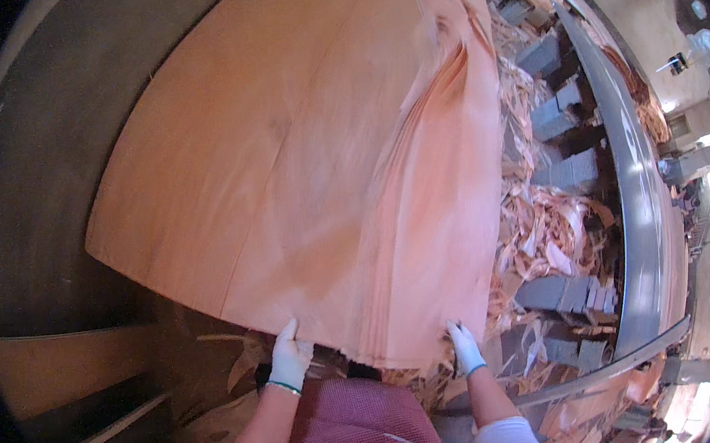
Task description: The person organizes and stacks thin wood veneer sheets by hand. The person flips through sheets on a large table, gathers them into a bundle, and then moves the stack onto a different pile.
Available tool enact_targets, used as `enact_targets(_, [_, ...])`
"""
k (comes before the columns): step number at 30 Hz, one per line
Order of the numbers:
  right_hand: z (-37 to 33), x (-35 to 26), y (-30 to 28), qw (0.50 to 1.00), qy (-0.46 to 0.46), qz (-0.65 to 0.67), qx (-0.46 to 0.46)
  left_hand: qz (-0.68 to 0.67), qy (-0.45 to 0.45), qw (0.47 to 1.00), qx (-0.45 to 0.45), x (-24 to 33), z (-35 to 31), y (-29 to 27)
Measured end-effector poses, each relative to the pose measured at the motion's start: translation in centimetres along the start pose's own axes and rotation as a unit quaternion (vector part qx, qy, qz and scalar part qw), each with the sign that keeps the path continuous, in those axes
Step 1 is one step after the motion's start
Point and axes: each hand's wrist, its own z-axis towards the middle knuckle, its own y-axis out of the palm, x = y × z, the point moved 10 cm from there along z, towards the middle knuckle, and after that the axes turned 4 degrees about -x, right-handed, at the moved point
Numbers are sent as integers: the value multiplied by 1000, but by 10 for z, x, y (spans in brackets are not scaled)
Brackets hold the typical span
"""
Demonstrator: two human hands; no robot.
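A broad, thin sheet of reddish-tan wood veneer (279,160) stretches away in front of me, with bunched folds along its right part. White-gloved, my left hand (290,356) grips the near edge left of the middle, thumb on top and fingers curled under. My right hand (465,346), also gloved in white, pinches the sheet's near right corner. Some fingers of both hands are hidden. Below the sheet, a dark red mesh apron (359,420) covers my lap.
Torn veneer scraps (547,240) pile up right of the sheet, among grey metal blocks (571,173). Beyond them curves a long metal rail (633,192). A dark flat surface (34,212) lies at left. A clear plastic jug (707,44) stands far right.
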Motion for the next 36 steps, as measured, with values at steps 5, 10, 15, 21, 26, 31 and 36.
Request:
enact_targets(5, [-18, -18, 73, 989, 85, -7, -118, -31, -100, 995, 4, -3, -17, 12])
enact_targets(10, [-65, -136, 52, 995, -88, 17, -41, -11, -77, 997, 3, 12, -14, 1])
enact_targets(15, [-106, -259, 3, 985, -63, 155, -39, -72, -205, 962, -165, 17, -71, -32])
enact_targets(21, [-154, -369, -11, 901, -196, 350, -164, -105, -23, 994, 24, 191, -59, -80])
enact_targets(26, [-114, -314, -70, 944, -270, 187, -12, -60, 249, 958, -127, 398, -16, -73])
enact_targets(31, [-87, -185, -22, 963, -79, 241, -95, 95, 332, 938, 27, 446, -2, -111])
enact_targets(36, [-92, -150, -3, 977, -215, 6, 6, 47, 316, 943, -92, 468, 30, -138])
